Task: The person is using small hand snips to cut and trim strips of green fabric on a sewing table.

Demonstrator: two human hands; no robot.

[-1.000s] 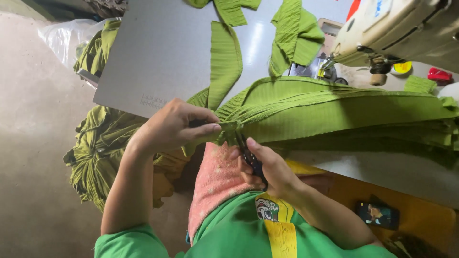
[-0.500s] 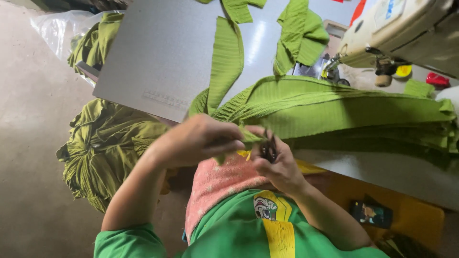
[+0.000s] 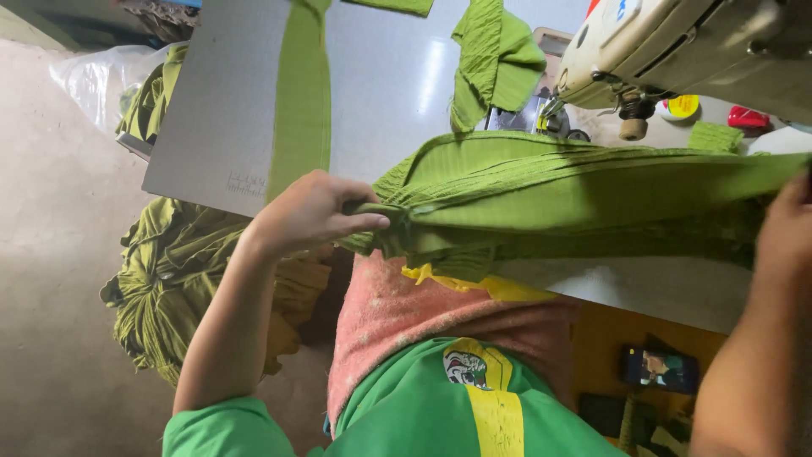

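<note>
Two bare hands stretch a bundle of green fabric strips (image 3: 575, 195) across the front edge of a grey sewing table (image 3: 389, 85). The left hand (image 3: 309, 211) has its fingers clamped together on the bundle's gathered end at the table's near corner; the right hand (image 3: 787, 228), at the frame's edge, seems to grip the far end, though its fingers cannot be made out. One clear plastic bag (image 3: 101, 72) left of the table holds more green cloth.
</note>
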